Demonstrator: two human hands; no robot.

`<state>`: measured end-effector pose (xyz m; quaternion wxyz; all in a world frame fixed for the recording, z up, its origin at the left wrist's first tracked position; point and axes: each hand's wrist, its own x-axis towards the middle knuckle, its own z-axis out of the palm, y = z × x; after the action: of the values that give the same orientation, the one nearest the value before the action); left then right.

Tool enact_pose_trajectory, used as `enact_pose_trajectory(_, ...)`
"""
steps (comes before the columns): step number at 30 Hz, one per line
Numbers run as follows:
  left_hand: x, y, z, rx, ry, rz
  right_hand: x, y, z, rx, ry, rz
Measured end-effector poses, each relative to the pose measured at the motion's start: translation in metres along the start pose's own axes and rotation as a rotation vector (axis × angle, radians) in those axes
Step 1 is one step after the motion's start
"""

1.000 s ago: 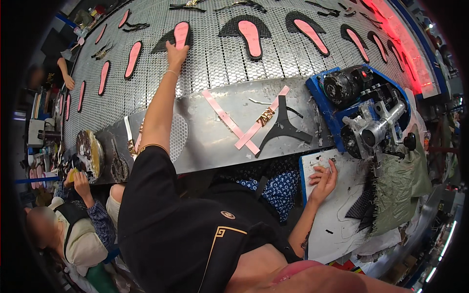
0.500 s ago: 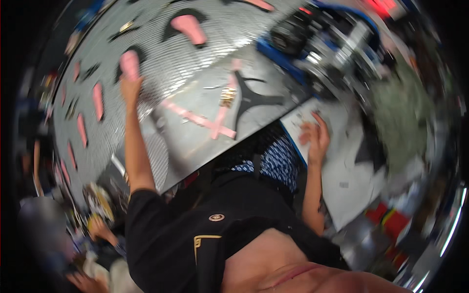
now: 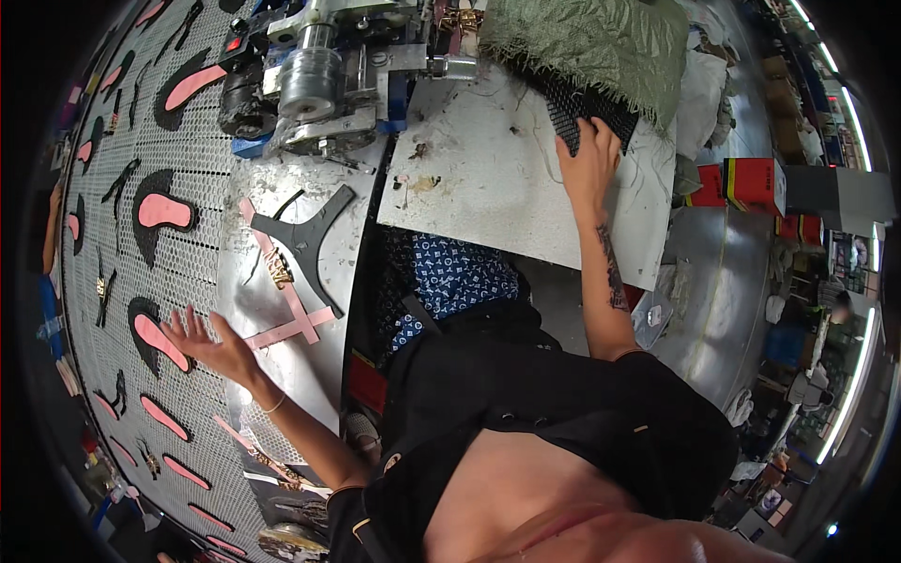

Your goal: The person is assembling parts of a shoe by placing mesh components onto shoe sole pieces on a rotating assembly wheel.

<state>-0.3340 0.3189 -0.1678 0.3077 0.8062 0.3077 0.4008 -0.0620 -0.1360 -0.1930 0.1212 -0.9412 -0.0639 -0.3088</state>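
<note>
Since the earlier frame, the right hand [image 3: 589, 171] had moved onto black textured sheets [image 3: 567, 114] at the far right of the white board [image 3: 469, 159]. Handling them cleanly probably called for a fingertip pinch at one edge. Its fingers were part-spread and bent against them, any grip uncertain; the left hand [image 3: 218, 349], fingers wide open and apparently empty, hung by a pink insole [image 3: 158, 340] on the mesh conveyor [image 3: 188, 272].

a thin bracelet [image 3: 275, 405] and dark forearm tattoo [image 3: 612, 267] accompany the black short-sleeved top [image 3: 572, 408].
</note>
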Motion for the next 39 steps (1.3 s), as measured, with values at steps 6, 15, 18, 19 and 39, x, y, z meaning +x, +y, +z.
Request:
enact_pose_trajectory(6, -0.021, 0.054, 0.037, -0.195, -0.132, 0.058, -0.007, 0.01, 0.011, -0.092, 0.015, -0.069)
enact_pose_trajectory(15, -0.067, 0.149, 0.081, -0.425, -0.648, 0.245, 0.003, -0.095, -0.091, 0.961, -0.314, 0.237)
enact_pose_trajectory(18, -0.08, 0.181, 0.101, -0.39, -0.736, 0.426, -0.001, -0.136, -0.13, 1.383, -0.72, 0.317)
enact_pose_trajectory(19, -0.083, 0.179, 0.109, -0.424, -0.717, 0.436, -0.004, -0.139, -0.134, 1.493, -0.801, 0.298)
enact_pose_trajectory(39, -0.037, 0.2, 0.115, -1.249, -1.0, -0.804, 0.001, -0.097, -0.13, 1.423, -0.685, 0.332)
